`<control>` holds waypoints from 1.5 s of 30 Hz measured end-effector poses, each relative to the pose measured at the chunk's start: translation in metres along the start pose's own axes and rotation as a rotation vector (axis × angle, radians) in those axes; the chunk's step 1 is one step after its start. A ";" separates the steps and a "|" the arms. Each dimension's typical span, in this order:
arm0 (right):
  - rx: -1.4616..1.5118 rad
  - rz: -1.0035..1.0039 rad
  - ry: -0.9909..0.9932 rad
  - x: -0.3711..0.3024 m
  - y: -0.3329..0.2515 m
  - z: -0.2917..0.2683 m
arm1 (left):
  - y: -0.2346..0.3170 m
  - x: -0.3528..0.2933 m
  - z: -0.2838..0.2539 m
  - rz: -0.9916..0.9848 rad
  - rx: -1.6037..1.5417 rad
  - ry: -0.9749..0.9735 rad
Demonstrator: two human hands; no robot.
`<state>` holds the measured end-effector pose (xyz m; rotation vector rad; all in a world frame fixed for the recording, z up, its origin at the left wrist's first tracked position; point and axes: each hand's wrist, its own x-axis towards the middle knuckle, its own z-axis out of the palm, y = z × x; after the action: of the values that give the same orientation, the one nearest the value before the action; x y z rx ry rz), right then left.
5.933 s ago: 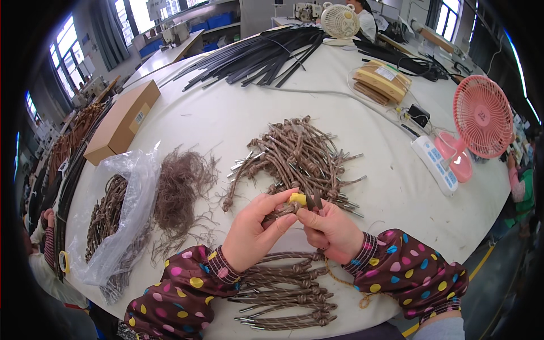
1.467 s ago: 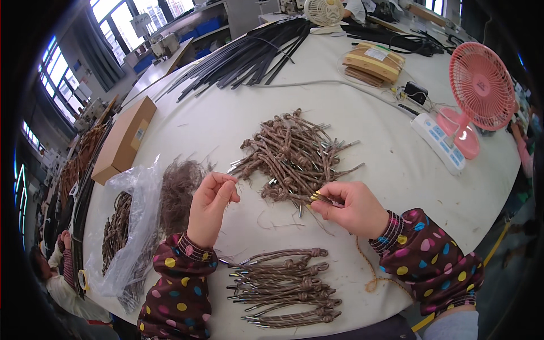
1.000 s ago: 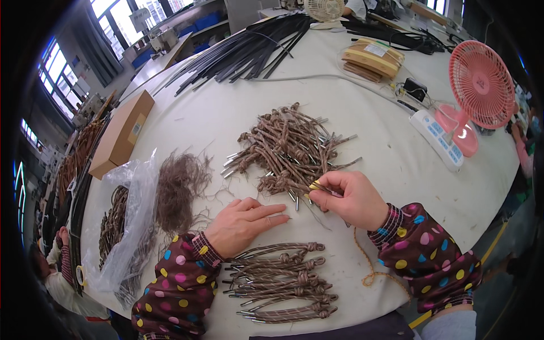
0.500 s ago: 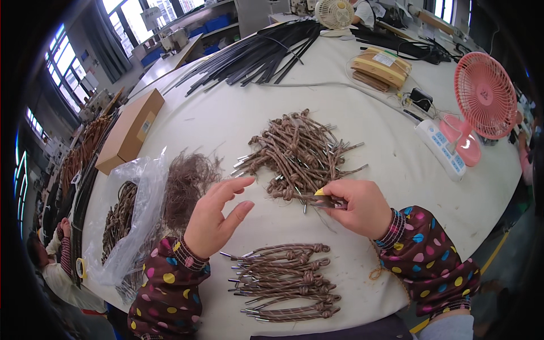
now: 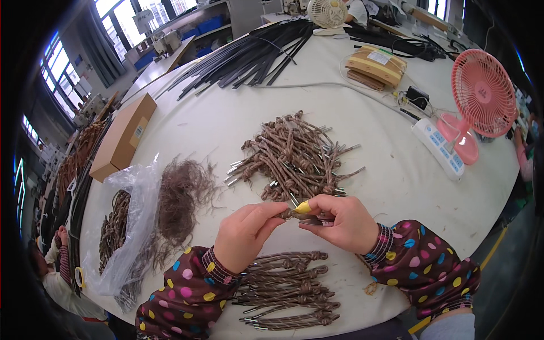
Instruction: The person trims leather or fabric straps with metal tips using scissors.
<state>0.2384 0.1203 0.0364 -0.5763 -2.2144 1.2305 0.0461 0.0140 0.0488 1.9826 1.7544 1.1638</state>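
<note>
The left hand (image 5: pixel 243 232) pinches a brown cord (image 5: pixel 284 215) above the desk (image 5: pixel 408 190), between the loose pile (image 5: pixel 292 156) and the laid-out row (image 5: pixel 290 292); the right hand (image 5: pixel 352 226) grips snips (image 5: pixel 315 221), blades close beside the cord. Probably best: keep the cord still, work with the blade tips, catch only stray fibres, and spare the braid and left hand.

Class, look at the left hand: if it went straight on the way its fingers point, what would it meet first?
Beyond the brown cord it pinches, the left hand would probably meet the yellow piece at the right hand, beside the metal tool; depth is unclear.
</note>
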 end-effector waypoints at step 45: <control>0.324 0.357 -0.067 -0.001 -0.009 0.001 | 0.001 0.002 -0.008 0.484 0.617 0.119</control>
<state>0.2372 0.1144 0.0433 -0.8289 -1.9560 1.7710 0.0410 0.0131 0.0558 2.8766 1.9168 0.9399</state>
